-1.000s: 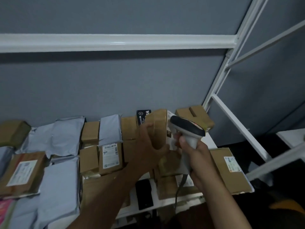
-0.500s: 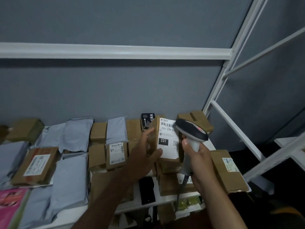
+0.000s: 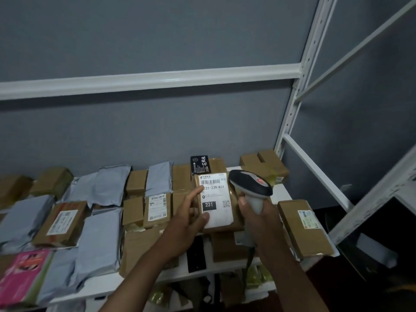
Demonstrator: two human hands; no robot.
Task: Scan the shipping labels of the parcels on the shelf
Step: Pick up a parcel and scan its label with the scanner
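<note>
Held labelled parcel in left hand, scanner gripped in right hand; seemingly mid-scan, many beside unscanned.

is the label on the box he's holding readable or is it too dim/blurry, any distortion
Head view: dim, flat light, but the label on the box reads sharply, "231-239-K01" and "231"; left hand covers its edge; wide-angle lens bends the shelf frame; far-left parcels soft.

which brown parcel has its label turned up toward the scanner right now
The brown box the left hand holds, beside the scanner. Its white label reads 231-239-K01 with a black 231 block; other labelled parcels lie flat, untouched.
</note>
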